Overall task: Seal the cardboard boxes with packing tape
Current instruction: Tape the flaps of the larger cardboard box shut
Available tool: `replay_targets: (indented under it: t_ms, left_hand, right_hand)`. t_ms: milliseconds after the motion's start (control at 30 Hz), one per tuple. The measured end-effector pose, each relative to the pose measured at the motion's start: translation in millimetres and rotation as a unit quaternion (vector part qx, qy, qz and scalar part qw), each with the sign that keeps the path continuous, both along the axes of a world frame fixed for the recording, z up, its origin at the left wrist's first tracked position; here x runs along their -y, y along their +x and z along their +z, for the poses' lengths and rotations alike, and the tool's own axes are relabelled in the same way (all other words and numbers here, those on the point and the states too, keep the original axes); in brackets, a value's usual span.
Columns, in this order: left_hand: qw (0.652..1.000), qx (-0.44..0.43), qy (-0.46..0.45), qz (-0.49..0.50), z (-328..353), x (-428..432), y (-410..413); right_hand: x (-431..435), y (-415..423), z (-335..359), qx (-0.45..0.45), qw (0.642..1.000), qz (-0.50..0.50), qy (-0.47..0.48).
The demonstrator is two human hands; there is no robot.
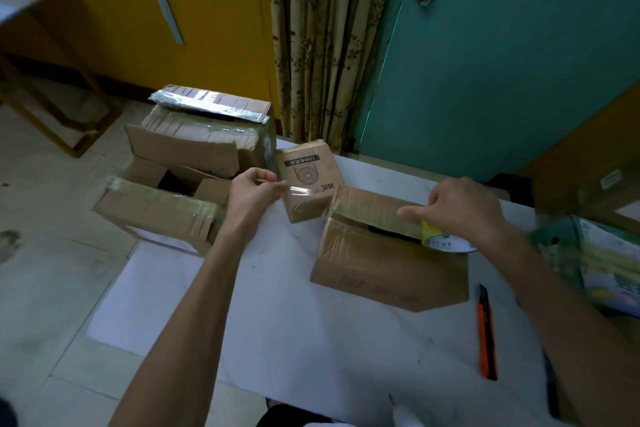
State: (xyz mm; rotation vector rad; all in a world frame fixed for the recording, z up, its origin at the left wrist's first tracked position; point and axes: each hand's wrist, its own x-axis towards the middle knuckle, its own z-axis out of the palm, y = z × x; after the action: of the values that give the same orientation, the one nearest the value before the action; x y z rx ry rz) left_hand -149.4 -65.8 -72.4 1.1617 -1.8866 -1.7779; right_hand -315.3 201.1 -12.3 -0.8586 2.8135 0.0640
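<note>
Head view: left hand [254,189] pinches a glossy clear tape strip [301,192] — right hand [460,208] grips the round tape roll [440,241] atop a creased brown cardboard box [381,263] on the white table [294,322].

A single wide-angle view, worn on the person's head, looks forward and down from close above the white surface [294,305]; the box [388,253] lies right of centre. The left forearm [194,305] and right forearm [561,305] enter from the near edge. The floor [52,288] shows at left, the curtain [329,45] and door [502,62] far beyond.
</note>
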Motion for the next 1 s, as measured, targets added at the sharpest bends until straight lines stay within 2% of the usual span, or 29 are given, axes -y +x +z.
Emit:
replay_targets:
  t_ms: [100,233,767,900,1000]
  left_hand:
    - [1.000,0.003,0.002,-0.022,-5,1,-8]
    - [1.000,0.013,0.026,-0.012,-24,2,-13]
    - [0.993,0.043,0.106,-0.003,-96,-34,-18]
    - [0.985,0.034,0.170,0.013,-111,-66,-23]
    - [0.989,0.024,0.140,0.033,-119,-81,-23]
  right_hand:
    - [5,-3,7,-0.030,0.999,0.000,0.026]
    - [9,-3,2,-0.024,0.999,0.006,0.040]
    - [21,-1,-24,-0.033,0.999,-0.007,0.040]
    - [23,2,-28,-0.040,0.998,-0.007,0.052]
    - [24,4,-29,-0.040,0.997,-0.006,0.063]
